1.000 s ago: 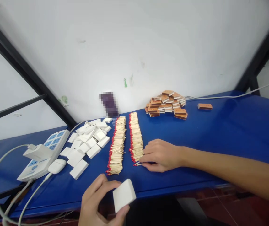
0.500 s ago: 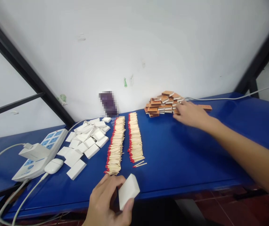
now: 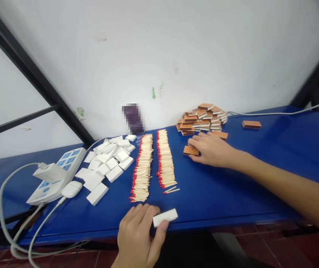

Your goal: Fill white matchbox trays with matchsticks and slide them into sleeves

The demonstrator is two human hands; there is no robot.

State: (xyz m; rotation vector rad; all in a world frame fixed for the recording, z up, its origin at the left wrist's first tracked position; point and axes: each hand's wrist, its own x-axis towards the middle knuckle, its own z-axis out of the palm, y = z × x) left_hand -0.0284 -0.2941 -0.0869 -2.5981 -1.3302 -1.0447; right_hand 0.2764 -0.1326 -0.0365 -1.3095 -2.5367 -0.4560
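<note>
My left hand [image 3: 138, 238] hangs at the front edge of the blue table [image 3: 260, 178] and pinches a white inner matchbox tray [image 3: 165, 217], now seen edge-on. My right hand [image 3: 211, 149] lies on the table with its fingers closed on an orange matchbox sleeve [image 3: 190, 150], just in front of the pile of orange sleeves [image 3: 202, 119]. Two rows of red-tipped matches [image 3: 155, 162] run between the hands, with two loose matches [image 3: 172, 190] at the near end of the right row.
A heap of white trays [image 3: 107, 163] lies left of the matches. Further left sit a white and blue power strip [image 3: 57, 175] with a plugged adapter, a white mouse-like object [image 3: 72, 189] and cables. One orange sleeve [image 3: 251, 124] lies alone at the back right.
My right hand left the matches, reached to the orange pile and came back toward me with one sleeve. My left hand turned the white tray from face-on to edge-on.
</note>
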